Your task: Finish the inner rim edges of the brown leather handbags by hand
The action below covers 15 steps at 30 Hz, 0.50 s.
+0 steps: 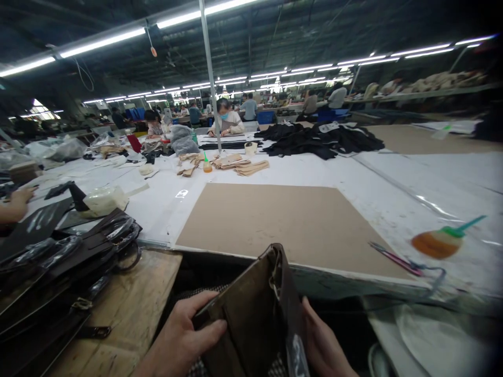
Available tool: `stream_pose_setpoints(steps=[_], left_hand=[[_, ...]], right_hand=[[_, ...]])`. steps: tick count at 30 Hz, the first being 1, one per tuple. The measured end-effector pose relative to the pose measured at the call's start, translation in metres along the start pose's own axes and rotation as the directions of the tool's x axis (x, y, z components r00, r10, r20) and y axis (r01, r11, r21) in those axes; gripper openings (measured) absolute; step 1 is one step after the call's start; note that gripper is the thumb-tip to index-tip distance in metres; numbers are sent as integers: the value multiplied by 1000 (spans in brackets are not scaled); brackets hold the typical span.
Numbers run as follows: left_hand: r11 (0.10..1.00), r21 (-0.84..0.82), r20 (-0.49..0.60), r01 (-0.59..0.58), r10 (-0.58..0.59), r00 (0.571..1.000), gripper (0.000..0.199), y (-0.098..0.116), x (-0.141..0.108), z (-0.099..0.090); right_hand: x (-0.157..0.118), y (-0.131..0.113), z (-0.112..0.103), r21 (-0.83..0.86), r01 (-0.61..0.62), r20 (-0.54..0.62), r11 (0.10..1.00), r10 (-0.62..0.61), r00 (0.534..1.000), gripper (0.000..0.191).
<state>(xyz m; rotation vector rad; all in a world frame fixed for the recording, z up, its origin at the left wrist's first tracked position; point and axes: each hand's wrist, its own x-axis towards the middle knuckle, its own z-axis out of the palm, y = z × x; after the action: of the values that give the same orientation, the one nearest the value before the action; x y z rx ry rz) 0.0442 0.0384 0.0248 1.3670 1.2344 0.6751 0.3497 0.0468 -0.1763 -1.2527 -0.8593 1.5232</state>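
A dark brown leather bag (251, 309) is held low in front of me, at the near edge of the table. Its mouth gapes upward, and part of the inside shows. My left hand (184, 332) grips the left panel, with the thumb on the inner side and the fingers outside. On the other side, my right hand (324, 340) presses against the outer right panel; most of its fingers are behind the bag. Just beyond the bag, a flat brown board (275, 225) lies on the white table.
At left, a pile of dark bags (78, 262) rests on a wooden surface (137, 293). Tweezers (395, 258) and an orange glue bottle (438, 243) lie at right. Black pieces (318, 139) are heaped farther back. Another person's hand (15, 204) shows at the left edge.
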Motion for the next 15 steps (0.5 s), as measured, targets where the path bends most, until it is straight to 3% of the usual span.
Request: stream_pose_setpoints(steps=[2, 3, 5, 7, 8, 9, 12, 15], left_hand=[[997, 59, 40, 54, -57, 998, 38, 9, -6, -6], [992, 88, 56, 85, -90, 994, 36, 11, -6, -7], [979, 159, 62, 125, -136, 989, 29, 10, -4, -3], [966, 220, 43, 137, -150, 988, 24, 6, 1, 5], [962, 239, 39, 132, -146, 989, 24, 4, 4, 9], [958, 256, 37, 126, -140, 989, 24, 2, 6, 11], [938, 332, 34, 96, -114, 993, 24, 0, 9, 13], [914, 401, 12, 55, -65, 998, 22, 0, 8, 7]], right_hand=[[3, -22, -13, 74, -108, -90, 991, 115, 989, 53], [4, -37, -17, 32, -75, -164, 997, 80, 983, 51], [4, -73, -17, -199, 111, -180, 974, -148, 973, 46], [2, -111, -4, -382, 308, -8, 871, -336, 942, 35], [2, -128, 8, -409, 422, 146, 809, -399, 905, 28], [3, -143, 20, -410, 549, 323, 728, -447, 834, 21], [15, -170, 57, -437, 727, 660, 530, -360, 660, 12], [33, -176, 79, -440, 773, 765, 458, -260, 589, 8]])
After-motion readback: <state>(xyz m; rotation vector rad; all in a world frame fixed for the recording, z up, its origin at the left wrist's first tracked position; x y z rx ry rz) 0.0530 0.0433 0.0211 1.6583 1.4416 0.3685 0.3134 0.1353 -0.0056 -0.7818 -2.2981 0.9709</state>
